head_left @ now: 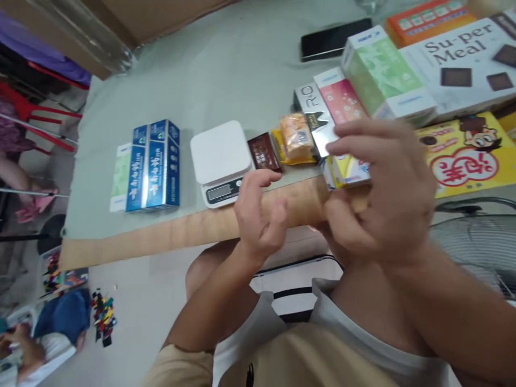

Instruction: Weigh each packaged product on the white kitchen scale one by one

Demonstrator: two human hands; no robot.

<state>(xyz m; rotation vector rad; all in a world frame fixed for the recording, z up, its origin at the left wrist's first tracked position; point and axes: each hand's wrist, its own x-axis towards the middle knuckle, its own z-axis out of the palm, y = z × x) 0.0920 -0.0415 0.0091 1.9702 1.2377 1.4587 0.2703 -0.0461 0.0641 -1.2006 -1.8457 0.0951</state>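
Observation:
My left hand [262, 217] is over the tan front edge [177, 231] of the table, fingers bent and thumb apart, with nothing between them. Just beyond it are a white kitchen scale [221, 153] with a small display and a dark brown packet [264, 152]. My right hand [382, 188], slightly blurred, has its thumb and fingers apart around the near end of a small yellow and blue box [347, 171]; its palm hides part of that box. An orange-and-yellow wrapped snack [296, 137] and a silver-and-black box [316, 118] lie beside it.
Blue boxes [157, 166] and a green-white box [121, 177] stand left. Further right are a pink box [341, 99], green box [387, 75], Su-per Meal box [463, 59], yellow box [463, 156] and black phone [336, 40]. A fan [475, 247] stands below right; another person [52, 344] sits lower left.

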